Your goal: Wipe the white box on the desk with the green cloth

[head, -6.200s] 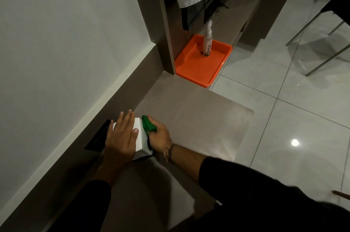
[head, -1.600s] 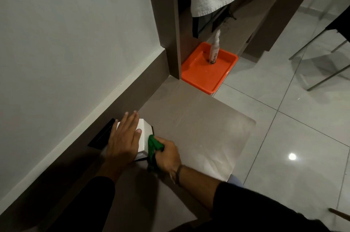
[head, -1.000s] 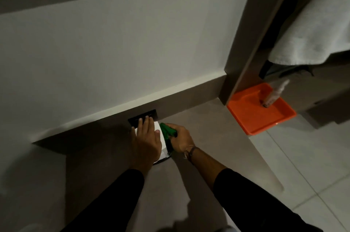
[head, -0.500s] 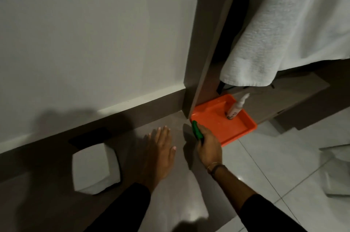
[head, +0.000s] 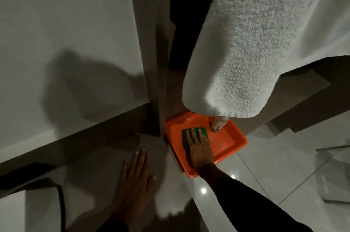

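The right hand (head: 198, 148) lies flat with its fingers spread on the green cloth (head: 194, 136), pressing it down inside the orange tray (head: 231, 140). It is not pinching the cloth, only resting on top of it. The left hand (head: 135, 180) is also open and flat, with its fingers spread, on the brown surface (head: 91, 159). It holds nothing.

The white box (head: 30, 211) sits on that surface at the bottom left corner of the view, well apart from both hands and from the cloth. Only part of it shows, because the picture edge cuts it off.

The cloth looks soft, thin and light, so it should fold and bunch up easily. I think the best way to take it is to pinch one edge or scrunch it in the fingers. The box looks stiff with smooth sides, and it may slide when rubbed, so one hand on top would keep it in place.

A small bottle (head: 218, 124) stands in the tray just beside the cloth. A big white towel (head: 255, 42) hangs over it and hides its top. The room is dim, and dark shadows make the box hard to see well.
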Tool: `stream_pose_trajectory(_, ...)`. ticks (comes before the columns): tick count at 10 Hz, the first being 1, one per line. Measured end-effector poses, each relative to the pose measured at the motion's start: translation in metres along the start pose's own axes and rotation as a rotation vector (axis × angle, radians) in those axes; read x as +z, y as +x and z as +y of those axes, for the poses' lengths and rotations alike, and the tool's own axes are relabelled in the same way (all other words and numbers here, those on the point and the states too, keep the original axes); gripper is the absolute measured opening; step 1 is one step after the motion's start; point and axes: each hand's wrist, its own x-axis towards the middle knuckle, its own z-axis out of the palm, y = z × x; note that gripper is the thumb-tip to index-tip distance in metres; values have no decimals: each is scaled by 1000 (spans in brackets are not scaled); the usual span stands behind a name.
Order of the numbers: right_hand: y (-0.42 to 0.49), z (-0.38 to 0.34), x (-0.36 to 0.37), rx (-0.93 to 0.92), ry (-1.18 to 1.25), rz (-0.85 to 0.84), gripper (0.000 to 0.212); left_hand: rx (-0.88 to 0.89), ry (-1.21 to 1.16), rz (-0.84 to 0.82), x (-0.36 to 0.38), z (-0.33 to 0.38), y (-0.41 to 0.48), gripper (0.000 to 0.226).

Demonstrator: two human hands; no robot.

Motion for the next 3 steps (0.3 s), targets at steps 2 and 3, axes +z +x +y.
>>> stream_pose_trajectory(2, -2, -5, -18, -28, 53, -77, 83, 15, 27, 28, -22, -2, -1, 71)
stream_pose_trajectory(3, -19, -10, -42, -64, 133, 13, 90, 2, 10, 80, -35, 3, -7, 75)
